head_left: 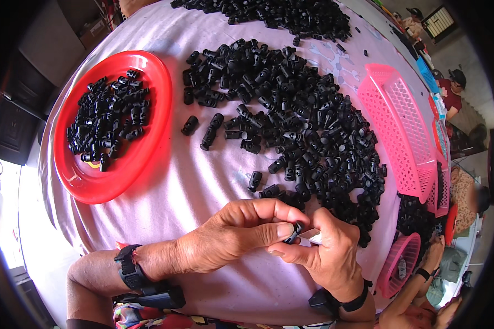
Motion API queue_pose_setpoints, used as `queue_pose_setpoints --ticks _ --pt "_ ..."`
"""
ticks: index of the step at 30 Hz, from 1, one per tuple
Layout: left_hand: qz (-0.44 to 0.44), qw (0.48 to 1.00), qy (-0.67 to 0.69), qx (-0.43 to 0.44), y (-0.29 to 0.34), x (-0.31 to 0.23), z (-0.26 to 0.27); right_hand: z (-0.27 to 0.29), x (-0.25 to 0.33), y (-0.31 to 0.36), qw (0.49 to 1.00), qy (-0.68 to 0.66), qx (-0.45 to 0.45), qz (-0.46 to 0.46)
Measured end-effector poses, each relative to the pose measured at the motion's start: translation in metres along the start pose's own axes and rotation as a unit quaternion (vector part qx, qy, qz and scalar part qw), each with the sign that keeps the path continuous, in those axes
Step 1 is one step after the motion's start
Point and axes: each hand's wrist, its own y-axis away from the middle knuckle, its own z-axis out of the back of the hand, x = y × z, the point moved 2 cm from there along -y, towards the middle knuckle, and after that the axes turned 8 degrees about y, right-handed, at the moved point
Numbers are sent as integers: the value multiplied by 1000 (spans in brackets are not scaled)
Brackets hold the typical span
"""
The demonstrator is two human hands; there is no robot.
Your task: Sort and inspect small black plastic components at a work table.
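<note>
Left hand (239, 234) pinches a black piece (295, 232); right hand (333, 253) grips a pale bit (315, 237). Pink cloth (203, 175) lies beneath, people (454, 97) far right.

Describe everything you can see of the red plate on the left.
The red plate is broad and shallow, glossy and plastic-looking, with a wide smooth rim. It lies face up on the pale pink cloth. A heap of small black pieces covers much of its middle, and a little yellow shows at the heap's lower edge. Neither the left hand nor the right hand touches it.
</note>
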Motion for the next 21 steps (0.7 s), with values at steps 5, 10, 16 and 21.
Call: queue_pose_setpoints --ticks 5,10,16,21 --pt "4 1000 13 2 -1 1 1 -2 0 0 1000 -7 -8 -5" --pt "4 1000 5 -4 -1 1 1 -5 -1 2 1000 6 -14 10" --pt "6 1000 -8 -5 0 0 0 -3 0 0 1000 1 -21 4" --pt "6 1000 -11 -7 0 1 1 -2 1 0 1000 21 -16 0"
